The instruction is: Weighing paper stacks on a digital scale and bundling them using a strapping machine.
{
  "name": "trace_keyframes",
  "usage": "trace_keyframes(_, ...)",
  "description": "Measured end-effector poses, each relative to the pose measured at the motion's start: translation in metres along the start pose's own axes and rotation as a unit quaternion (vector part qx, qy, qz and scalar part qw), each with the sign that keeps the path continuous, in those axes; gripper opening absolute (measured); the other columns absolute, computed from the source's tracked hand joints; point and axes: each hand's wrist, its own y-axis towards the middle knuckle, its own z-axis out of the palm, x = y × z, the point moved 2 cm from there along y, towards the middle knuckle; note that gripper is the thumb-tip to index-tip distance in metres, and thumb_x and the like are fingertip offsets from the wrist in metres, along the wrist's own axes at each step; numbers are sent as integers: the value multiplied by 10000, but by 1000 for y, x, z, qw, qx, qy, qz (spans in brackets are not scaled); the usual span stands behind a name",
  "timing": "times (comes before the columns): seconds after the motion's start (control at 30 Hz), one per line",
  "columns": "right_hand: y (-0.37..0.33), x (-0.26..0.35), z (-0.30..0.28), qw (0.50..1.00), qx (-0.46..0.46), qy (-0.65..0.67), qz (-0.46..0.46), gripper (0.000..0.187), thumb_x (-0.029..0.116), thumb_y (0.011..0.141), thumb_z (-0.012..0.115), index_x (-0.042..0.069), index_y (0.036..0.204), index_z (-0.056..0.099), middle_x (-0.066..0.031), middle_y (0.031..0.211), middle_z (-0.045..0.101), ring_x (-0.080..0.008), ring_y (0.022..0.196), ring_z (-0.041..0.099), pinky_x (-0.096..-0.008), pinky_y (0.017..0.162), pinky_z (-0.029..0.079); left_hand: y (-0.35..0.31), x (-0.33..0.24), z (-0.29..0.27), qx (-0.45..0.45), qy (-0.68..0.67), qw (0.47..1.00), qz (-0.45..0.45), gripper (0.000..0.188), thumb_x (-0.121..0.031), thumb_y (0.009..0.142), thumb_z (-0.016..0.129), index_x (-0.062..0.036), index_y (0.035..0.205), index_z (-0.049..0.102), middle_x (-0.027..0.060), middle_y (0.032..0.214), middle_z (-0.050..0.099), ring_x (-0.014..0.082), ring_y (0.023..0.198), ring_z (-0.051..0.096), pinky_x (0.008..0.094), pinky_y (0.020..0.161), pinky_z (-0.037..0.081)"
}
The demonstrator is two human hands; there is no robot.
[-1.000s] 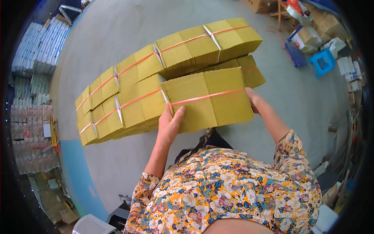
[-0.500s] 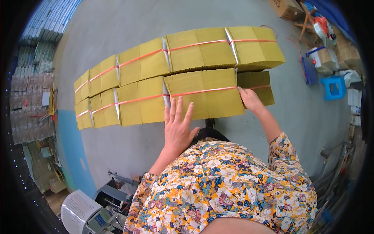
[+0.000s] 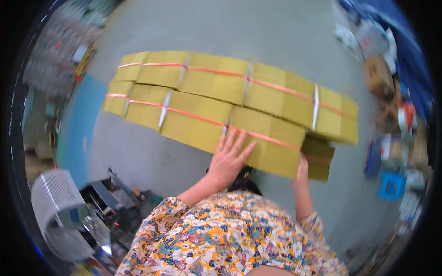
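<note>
Two long rows of yellow-green card bundles, the far row (image 3: 216, 78) and the near row (image 3: 198, 115), lie side by side, each bundle bound with a red strap. My left hand (image 3: 228, 161) rests with spread fingers on the near row, by the joint between two bundles. At the right end of that row, the outermost full bundle (image 3: 271, 145) has my right hand (image 3: 301, 172) held upright against its end face, fingers stretched out but a little blurred. Beyond that hand a lower, darker bundle (image 3: 318, 161) shows beneath the far row's end.
At lower left stands a machine with a white perforated cover (image 3: 57, 193). A blue plastic stool (image 3: 391, 185) is on the right, near a cardboard box (image 3: 380, 76) and a blue sheet (image 3: 410, 60). Stacked goods (image 3: 57, 46) fill the far left. Grey floor (image 3: 230, 23) surrounds the rows.
The view has turned, so the rows now slope down to the right. My left hand stays on the near row. My right hand has straightened against the bundle's end.
</note>
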Motion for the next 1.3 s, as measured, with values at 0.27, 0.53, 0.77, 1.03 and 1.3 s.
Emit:
trace_keyframes(0.27,-49,-7,-10,991,-70,-19,-108,295,184,986,535,-3,1210,579,-64,1072,637,-156,915,631,-283,769,512,-18,-8,2,-27,-36,999,1,593,-133,879,510,-160,1464,419,158,1577,274,351,1472,223,558,1182,159)
trace_keyframes(0.53,-138,-88,59,979,63,-149,121,242,122,947,532,36,1162,605,-76,919,650,-176,738,655,-287,645,520,-198,26,-12,-32,-155,976,-147,651,-280,826,690,-86,1401,454,216,1455,410,372,1342,414,491,1081,361)
trace_keyframes(0.77,-272,-142,299,890,401,-199,88,204,115,963,537,7,1095,648,-116,944,677,-194,790,672,-291,705,543,-518,31,-7,-11,-148,877,-457,594,-331,855,665,-94,1361,461,213,1350,503,388,1174,565,470,964,474)
trace_keyframes(1.03,-467,-302,440,623,675,-344,197,216,108,972,522,-41,1095,620,-151,933,683,-242,757,698,-347,703,592,-733,-16,3,-160,-205,693,-673,453,-327,882,625,-89,1250,509,185,1094,622,387,1023,622,506,828,521)
trace_keyframes(1.3,-676,-421,568,334,816,-457,118,207,51,920,505,-62,1044,626,-145,880,690,-214,705,689,-293,602,532,-920,-92,-5,-281,-206,418,-839,563,-297,892,626,-30,1359,460,192,1173,591,372,1093,578,455,897,483)
